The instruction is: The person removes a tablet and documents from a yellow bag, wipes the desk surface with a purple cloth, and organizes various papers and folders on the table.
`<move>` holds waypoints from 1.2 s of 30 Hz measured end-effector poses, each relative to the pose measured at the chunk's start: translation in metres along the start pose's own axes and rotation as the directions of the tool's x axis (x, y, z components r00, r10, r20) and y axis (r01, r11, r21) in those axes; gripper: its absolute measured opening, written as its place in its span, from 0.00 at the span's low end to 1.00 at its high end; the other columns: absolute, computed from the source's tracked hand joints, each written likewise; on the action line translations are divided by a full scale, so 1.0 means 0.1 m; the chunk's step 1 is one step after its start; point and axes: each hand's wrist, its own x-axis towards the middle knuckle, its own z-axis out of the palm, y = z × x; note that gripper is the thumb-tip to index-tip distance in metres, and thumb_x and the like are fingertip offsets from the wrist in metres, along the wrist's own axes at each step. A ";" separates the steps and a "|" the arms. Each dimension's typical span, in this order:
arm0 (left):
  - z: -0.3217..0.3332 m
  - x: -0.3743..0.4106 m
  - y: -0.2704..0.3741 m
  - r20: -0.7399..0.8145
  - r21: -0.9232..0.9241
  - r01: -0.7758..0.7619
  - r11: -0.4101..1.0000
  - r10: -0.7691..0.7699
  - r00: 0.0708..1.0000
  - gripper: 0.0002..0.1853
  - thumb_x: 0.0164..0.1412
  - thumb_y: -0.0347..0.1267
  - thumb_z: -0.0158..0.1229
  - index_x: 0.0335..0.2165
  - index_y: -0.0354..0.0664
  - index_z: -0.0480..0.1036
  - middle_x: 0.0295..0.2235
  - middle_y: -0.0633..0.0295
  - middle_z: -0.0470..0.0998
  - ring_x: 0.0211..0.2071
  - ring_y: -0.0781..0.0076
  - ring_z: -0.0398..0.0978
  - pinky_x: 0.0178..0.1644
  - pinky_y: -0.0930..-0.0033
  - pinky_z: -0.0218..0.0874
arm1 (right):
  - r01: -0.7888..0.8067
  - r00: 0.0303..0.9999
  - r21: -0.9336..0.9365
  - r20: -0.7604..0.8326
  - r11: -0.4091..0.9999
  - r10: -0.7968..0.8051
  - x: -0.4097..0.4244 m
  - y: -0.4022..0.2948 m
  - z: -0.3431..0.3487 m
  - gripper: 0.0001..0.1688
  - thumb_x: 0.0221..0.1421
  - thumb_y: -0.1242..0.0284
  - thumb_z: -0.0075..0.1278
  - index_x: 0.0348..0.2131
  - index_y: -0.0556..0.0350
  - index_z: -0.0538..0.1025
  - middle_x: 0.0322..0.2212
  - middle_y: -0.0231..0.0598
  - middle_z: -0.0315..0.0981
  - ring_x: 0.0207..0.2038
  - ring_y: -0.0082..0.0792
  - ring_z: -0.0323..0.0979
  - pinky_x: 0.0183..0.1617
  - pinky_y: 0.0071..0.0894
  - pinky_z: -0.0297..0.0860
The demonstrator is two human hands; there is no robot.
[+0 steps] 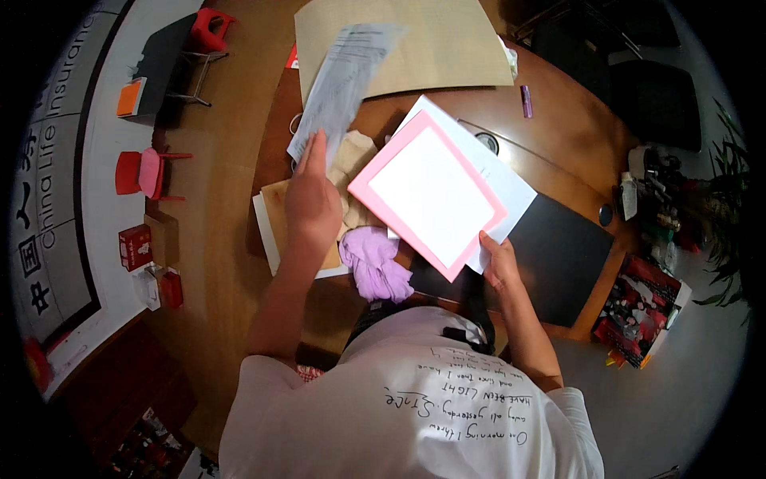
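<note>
My left hand (312,197) has its fingers against a thin, pale printed sheet (344,90), blurred at its far end; the thumb is hidden. In my right hand (500,263), a pink frame (376,185) around a blank white panel (434,188) is pinched at its near right corner. A white sheet (508,200) lies behind that frame and sticks out on its right, partly hidden. Below and between my hands, a crumpled lilac cloth (377,263) rests at the table's near edge. A beige bumpy object (354,157), of a kind I cannot tell, sits beside my left hand.
A large beige board (419,48) covers the far end of the wooden table (574,143). A black mat (556,263) lies at right. Under my left forearm is a tan board (275,206) on something white. A purple tube (526,102) stands apart at the far right.
</note>
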 end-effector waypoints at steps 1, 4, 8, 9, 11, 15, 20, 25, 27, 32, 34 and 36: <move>-0.01 -0.13 0.08 0.014 -0.010 -0.017 1.000 0.017 1.000 0.29 0.57 0.16 0.42 0.59 0.30 0.60 0.58 0.36 0.65 0.60 0.44 0.63 0.63 0.57 0.56 | 0.008 1.000 0.026 -0.023 1.000 -0.007 -0.02 0.00 0.00 0.23 0.61 0.79 0.52 0.54 0.66 0.66 0.49 0.44 0.71 0.51 0.38 0.70 0.58 0.38 0.65; 0.11 -0.36 0.36 0.064 -0.005 -0.092 0.996 0.092 0.994 0.31 0.57 0.18 0.45 0.61 0.32 0.58 0.60 0.37 0.62 0.63 0.42 0.59 0.66 0.52 0.51 | 0.042 0.994 0.082 -0.104 0.996 -0.034 -0.07 0.04 -0.08 0.24 0.61 0.79 0.52 0.55 0.63 0.66 0.50 0.43 0.71 0.52 0.39 0.70 0.58 0.40 0.67; 0.52 -0.67 0.80 0.212 -0.040 -0.197 0.979 0.202 0.956 0.34 0.54 0.18 0.45 0.61 0.30 0.58 0.61 0.36 0.60 0.64 0.40 0.56 0.68 0.52 0.46 | 0.156 0.981 0.095 -0.133 0.983 -0.142 -0.12 0.06 -0.28 0.20 0.64 0.73 0.50 0.51 0.67 0.67 0.46 0.44 0.72 0.48 0.35 0.71 0.54 0.35 0.69; 0.66 -0.77 0.85 0.243 -0.058 -0.233 0.971 0.240 0.940 0.33 0.54 0.19 0.46 0.61 0.30 0.59 0.62 0.36 0.59 0.65 0.40 0.55 0.68 0.50 0.46 | 0.100 0.984 -0.035 -0.146 0.994 -0.104 -0.16 0.02 -0.35 0.20 0.63 0.70 0.51 0.49 0.67 0.69 0.44 0.44 0.73 0.45 0.34 0.73 0.49 0.34 0.71; 0.91 -0.98 0.89 0.351 -0.069 -0.284 0.956 0.290 0.890 0.33 0.53 0.19 0.47 0.60 0.30 0.59 0.61 0.35 0.59 0.64 0.37 0.55 0.68 0.47 0.46 | -0.022 0.981 -0.290 -0.190 0.957 -0.035 -0.27 -0.11 -0.55 0.21 0.62 0.64 0.54 0.43 0.67 0.72 0.40 0.43 0.75 0.38 0.31 0.75 0.41 0.32 0.75; 1.36 -1.35 0.84 0.478 -0.087 -0.159 0.983 0.181 0.859 0.31 0.56 0.21 0.45 0.60 0.28 0.59 0.60 0.30 0.58 0.64 0.35 0.53 0.68 0.45 0.43 | -0.010 0.992 -0.939 -0.053 0.343 -0.118 -0.60 -0.36 -0.78 0.28 0.64 0.53 0.50 0.35 0.67 0.74 0.23 0.46 0.78 0.22 0.37 0.78 0.26 0.29 0.75; 1.58 -1.59 0.91 0.558 -0.203 -0.059 0.977 0.165 0.813 0.33 0.54 0.18 0.46 0.60 0.25 0.56 0.61 0.26 0.54 0.63 0.29 0.51 0.68 0.46 0.45 | 0.035 0.999 -0.289 0.039 0.957 -0.025 -0.66 -0.21 -0.45 0.27 0.67 0.56 0.45 0.40 0.67 0.73 0.28 0.47 0.78 0.27 0.36 0.79 0.29 0.29 0.77; 1.49 -1.64 1.12 0.653 -0.330 0.001 0.944 0.227 0.723 0.33 0.59 0.30 0.57 0.59 0.24 0.57 0.61 0.26 0.54 0.64 0.31 0.51 0.67 0.51 0.46 | 0.104 0.994 -0.337 0.010 0.936 -0.107 -0.22 0.27 -0.52 0.15 0.64 0.68 0.49 0.40 0.66 0.72 0.28 0.40 0.76 0.26 0.29 0.75 0.28 0.29 0.75; 1.54 -1.60 0.97 0.470 -0.387 0.017 0.922 0.181 0.864 0.31 0.57 0.32 0.61 0.55 0.26 0.64 0.59 0.32 0.60 0.63 0.36 0.56 0.66 0.52 0.49 | 0.206 0.972 -0.455 -0.008 0.867 -0.235 -0.12 0.32 -0.69 0.11 0.62 0.73 0.50 0.39 0.66 0.72 0.28 0.39 0.75 0.26 0.26 0.74 0.28 0.28 0.74; 1.51 -1.00 0.48 0.331 -0.209 0.252 0.945 -0.174 0.928 0.20 0.60 0.25 0.52 0.50 0.28 0.68 0.52 0.44 0.72 0.50 0.47 0.72 0.56 0.59 0.62 | 0.261 0.812 -0.860 -0.050 0.438 -0.582 -0.14 0.13 -1.37 0.10 0.57 0.74 0.49 0.33 0.67 0.70 0.25 0.51 0.73 0.28 0.40 0.73 0.34 0.41 0.68; 1.77 -0.98 0.11 0.305 -0.367 0.448 0.815 -0.349 0.886 0.20 0.62 0.26 0.51 0.51 0.27 0.66 0.48 0.49 0.74 0.43 0.59 0.75 0.45 0.63 0.69 | 0.234 0.804 -0.907 -0.022 0.351 -0.594 -0.26 -0.18 -1.22 0.10 0.56 0.74 0.49 0.30 0.66 0.68 0.24 0.56 0.70 0.28 0.52 0.71 0.35 0.47 0.67; 1.79 -0.84 0.24 0.416 -0.454 0.658 0.601 -0.510 0.753 0.22 0.62 0.27 0.51 0.53 0.28 0.64 0.46 0.52 0.74 0.42 0.65 0.74 0.42 0.66 0.69 | 0.270 0.781 -0.919 0.033 0.289 -0.623 -0.21 -0.25 -1.21 0.10 0.57 0.74 0.49 0.30 0.67 0.68 0.25 0.58 0.70 0.28 0.57 0.71 0.35 0.48 0.67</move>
